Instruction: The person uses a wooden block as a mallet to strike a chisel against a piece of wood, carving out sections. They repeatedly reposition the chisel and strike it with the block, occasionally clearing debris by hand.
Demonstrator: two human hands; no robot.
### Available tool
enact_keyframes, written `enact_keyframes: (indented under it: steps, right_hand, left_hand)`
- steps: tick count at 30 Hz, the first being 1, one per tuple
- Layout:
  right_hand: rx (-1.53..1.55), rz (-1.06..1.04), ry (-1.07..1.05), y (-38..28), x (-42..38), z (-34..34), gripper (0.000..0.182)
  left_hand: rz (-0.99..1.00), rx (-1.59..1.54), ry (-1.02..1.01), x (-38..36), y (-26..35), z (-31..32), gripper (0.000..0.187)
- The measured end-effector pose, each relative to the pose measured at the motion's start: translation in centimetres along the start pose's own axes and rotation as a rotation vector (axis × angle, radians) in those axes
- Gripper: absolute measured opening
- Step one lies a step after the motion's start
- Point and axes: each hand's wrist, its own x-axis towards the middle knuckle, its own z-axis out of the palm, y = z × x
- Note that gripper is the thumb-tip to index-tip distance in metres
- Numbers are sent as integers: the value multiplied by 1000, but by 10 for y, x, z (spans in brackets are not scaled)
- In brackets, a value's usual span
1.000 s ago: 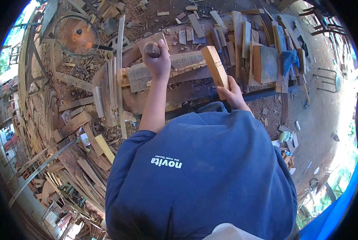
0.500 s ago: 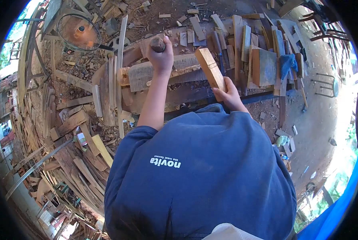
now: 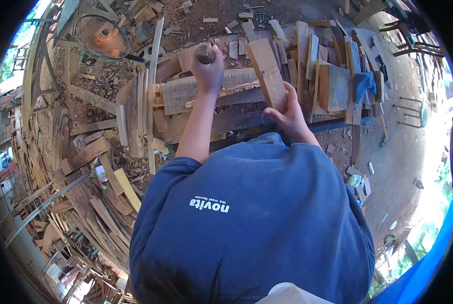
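Observation:
My left hand point(image 3: 207, 71) is closed around a dark, round-ended wooden handle point(image 3: 204, 52), raised over the left part of the workbench. What the handle leads to is hidden. In my right hand point(image 3: 290, 115) is a rectangular wooden block point(image 3: 268, 73), gripped near its lower end with the thumb on one side and fingers on the other. The block slants up and to the left. Beneath and between the hands lies a thick timber point(image 3: 178, 96) with a rough, splintered edge, on the bench.
Right of the block, boards point(image 3: 302, 61) are stacked beside a thick squared piece point(image 3: 338, 87) and a blue cloth point(image 3: 363, 83). A round fan point(image 3: 103, 38) stands at upper left. Scrap wood point(image 3: 94, 154) is heaped at left. A stool point(image 3: 423, 112) is at right.
The block in my right hand has turned, showing a broader face and standing more upright. My left hand has shifted slightly right with the handle.

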Motion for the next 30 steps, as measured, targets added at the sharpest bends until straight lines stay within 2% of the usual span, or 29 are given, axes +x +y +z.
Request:
enact_keyframes:
  steps: [2,3,5,10,12,15,16,18,19,21,22,26,28,30]
  right_hand:
    - [306,15,-38,-21,12,0,73]
    - [300,6,-42,-37,19,-1,73]
    - [59,-351,-14,-73,35,-5,71]
    - [101,-403,-94,-137,68,-7,80]
    - [102,-609,-19,-157,84,-2,80]
    - [83,-710,71,-183,100,7,77]
    - [77,-713,55,-186,98,12,77]
    - [49,-456,-4,-189,89,22,65]
    - [43,-458,-19,-191,86,23,65]
    - [-807,-185,-439,-198,83,24,57]
    - [-786,-162,-478,-199,80,25,55]
    - [-760,-301,-454,-229,82,18,56]
    - [-461,-541,-250,-254,79,15,54]
    - [-388,-592,-331,-306,65,-3,50]
  left_hand:
    - [-42,-29,-10,-2,0,1,15]
    - [-38,-34,-1,-2,1,1,15]
    - [99,13,39,-1,4,1,13]
    - [128,32,58,-7,-5,-2,12]
    - [139,38,82,-8,-3,-3,12]
    - [159,66,111,-8,-4,-5,12]
    - [131,59,95,-9,-5,-6,12]
    - [93,52,96,-11,-15,-7,12]
    - [26,-4,77,-12,-21,-7,12]
    - [-47,-61,74,-10,-10,-13,11]
    - [-24,-122,96,-11,-5,-14,11]
    - [38,-145,134,-9,-19,-15,11]
    - [47,-129,138,-7,-16,-18,10]
    - [57,-114,143,-8,-19,-16,10]
